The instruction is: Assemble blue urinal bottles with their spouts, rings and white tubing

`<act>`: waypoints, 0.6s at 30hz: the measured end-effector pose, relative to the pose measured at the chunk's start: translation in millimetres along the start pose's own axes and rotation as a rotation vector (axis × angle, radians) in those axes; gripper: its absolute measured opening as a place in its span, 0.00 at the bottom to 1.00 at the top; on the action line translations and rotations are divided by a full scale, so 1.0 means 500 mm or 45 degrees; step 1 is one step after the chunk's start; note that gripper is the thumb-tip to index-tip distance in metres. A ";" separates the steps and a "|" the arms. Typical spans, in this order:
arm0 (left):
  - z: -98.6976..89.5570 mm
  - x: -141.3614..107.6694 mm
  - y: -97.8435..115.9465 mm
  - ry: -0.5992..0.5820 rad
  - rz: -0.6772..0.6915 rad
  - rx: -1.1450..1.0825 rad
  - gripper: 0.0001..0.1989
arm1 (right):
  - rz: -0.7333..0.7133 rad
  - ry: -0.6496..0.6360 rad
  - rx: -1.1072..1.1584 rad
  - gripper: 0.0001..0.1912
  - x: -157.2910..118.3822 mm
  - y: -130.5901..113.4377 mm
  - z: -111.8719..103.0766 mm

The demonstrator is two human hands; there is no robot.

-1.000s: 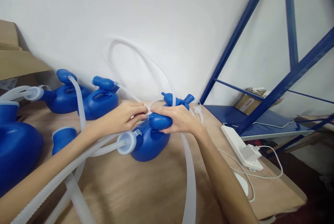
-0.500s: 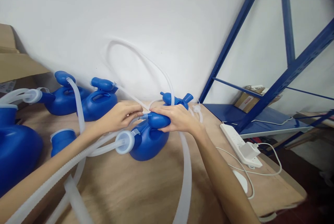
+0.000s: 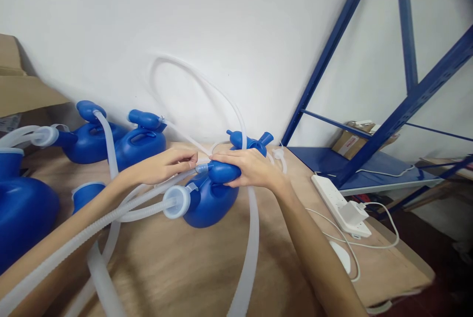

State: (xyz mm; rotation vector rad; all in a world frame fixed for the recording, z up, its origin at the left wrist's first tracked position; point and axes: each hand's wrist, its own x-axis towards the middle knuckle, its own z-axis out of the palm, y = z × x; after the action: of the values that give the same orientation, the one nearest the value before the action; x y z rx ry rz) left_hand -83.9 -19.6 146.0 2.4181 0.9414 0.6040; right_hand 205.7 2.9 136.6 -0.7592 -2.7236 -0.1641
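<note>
Near the middle, a blue bottle (image 3: 210, 206) with a white cap (image 3: 176, 202) rests on the table. My right hand (image 3: 254, 166) is wrapped round a blue rounded bulb-shaped part (image 3: 223, 172) above the bottle. A clear ribbed connector (image 3: 201, 168) joins this part to a translucent corrugated tube (image 3: 148, 199) that runs to the lower left. My left hand (image 3: 170, 164) has its fingers pinched together at the connector's left end, on the tube or a small piece there; its fingertips partly hide what they grip.
More blue bottles (image 3: 142, 152) with tubes stand at the left, beside a cardboard box (image 3: 31, 95). Blue parts (image 3: 248, 143) lie behind my right hand. A white power strip (image 3: 338, 203) with cables sits at the right, before a blue metal shelf (image 3: 314, 159).
My left hand has shifted slightly left, exposing more of the clear connector. The translucent tube hanging below my right hand has swung left. My right hand keeps its hold.
</note>
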 end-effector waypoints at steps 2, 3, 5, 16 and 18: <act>-0.005 -0.003 0.003 -0.028 -0.010 0.045 0.21 | 0.006 0.001 0.004 0.39 0.000 -0.001 0.000; -0.008 -0.004 0.005 -0.042 -0.026 0.062 0.22 | 0.009 0.000 0.008 0.39 0.000 -0.001 0.000; -0.013 -0.008 0.006 -0.072 -0.054 0.087 0.21 | 0.013 0.002 0.022 0.39 0.000 -0.001 0.000; -0.018 -0.015 -0.004 0.069 0.156 0.311 0.16 | 0.002 -0.005 0.000 0.40 0.000 -0.002 -0.003; -0.014 -0.015 -0.004 0.105 0.191 0.406 0.17 | -0.004 -0.001 -0.016 0.40 -0.001 -0.005 -0.004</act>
State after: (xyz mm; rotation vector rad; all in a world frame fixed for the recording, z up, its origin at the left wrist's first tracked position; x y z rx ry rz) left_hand -93.5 -21.9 148.7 2.7858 0.9570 0.6533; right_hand 205.3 0.3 138.1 -0.7591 -2.7269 -0.1815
